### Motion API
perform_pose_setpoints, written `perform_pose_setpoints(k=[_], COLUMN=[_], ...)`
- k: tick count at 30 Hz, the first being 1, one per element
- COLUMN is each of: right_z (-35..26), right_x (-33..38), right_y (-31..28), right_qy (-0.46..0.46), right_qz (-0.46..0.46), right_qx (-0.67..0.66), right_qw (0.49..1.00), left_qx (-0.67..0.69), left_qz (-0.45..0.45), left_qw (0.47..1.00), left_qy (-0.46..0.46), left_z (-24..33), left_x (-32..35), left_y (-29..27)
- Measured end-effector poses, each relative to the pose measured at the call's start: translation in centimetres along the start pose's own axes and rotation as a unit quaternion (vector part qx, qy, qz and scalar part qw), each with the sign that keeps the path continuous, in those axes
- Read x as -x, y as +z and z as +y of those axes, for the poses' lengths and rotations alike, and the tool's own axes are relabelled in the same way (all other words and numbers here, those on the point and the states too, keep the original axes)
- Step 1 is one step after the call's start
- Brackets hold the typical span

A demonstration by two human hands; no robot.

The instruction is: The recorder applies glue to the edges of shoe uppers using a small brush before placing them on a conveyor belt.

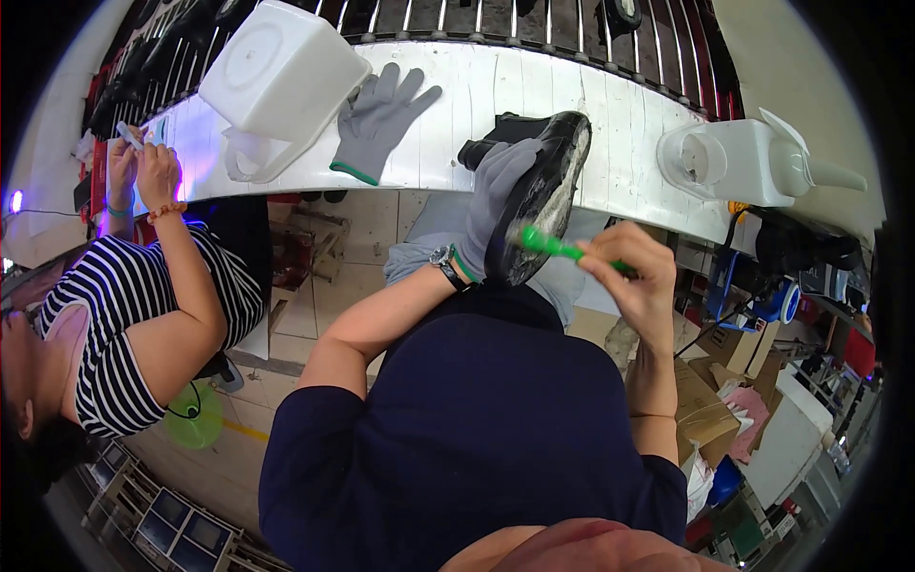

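brown cardboard boxes [701, 400] at lower right; white jugs [734, 162] on the bench

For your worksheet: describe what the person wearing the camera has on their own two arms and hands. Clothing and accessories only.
The left hand wears a grey knitted work glove with a green cuff edge, and a wristwatch with a dark strap sits just below it. The right hand is bare, with no glove; a thin band circles that forearm. Both arms come out of short dark navy sleeves.
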State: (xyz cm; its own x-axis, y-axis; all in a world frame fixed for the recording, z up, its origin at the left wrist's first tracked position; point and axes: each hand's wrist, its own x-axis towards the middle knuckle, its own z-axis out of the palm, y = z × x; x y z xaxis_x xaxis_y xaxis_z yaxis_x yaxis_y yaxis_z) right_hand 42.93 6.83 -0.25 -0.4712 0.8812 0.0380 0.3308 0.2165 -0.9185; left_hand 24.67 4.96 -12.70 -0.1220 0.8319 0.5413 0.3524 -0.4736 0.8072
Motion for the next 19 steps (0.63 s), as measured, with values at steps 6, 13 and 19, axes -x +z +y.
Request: perform_pose_setpoints(k=[6, 13, 19], right_z=[1.3, 2.0, 0.1], right_x=[0.1, 2.5, 0.9], right_y=[-0.6, 0.6, 1.4], right_qy=[0.007, 0.105, 0.052], right_qz=[0.055, 0.066, 0.070], right_qx=[-0.007, -0.085, -0.074], right_qw=[0.998, 0.989, 0.993], left_qx=[-0.058, 0.117, -0.012], left_qz=[0.013, -0.087, 0.006], left_qw=[0.998, 0.968, 1.000], left_qy=[0.013, -0.206, -0.013], left_z=[0.7, -4.8, -0.6], left_x=[-0.8, 4.2, 0.4], left_y=[-0.1, 2.0, 0.4])
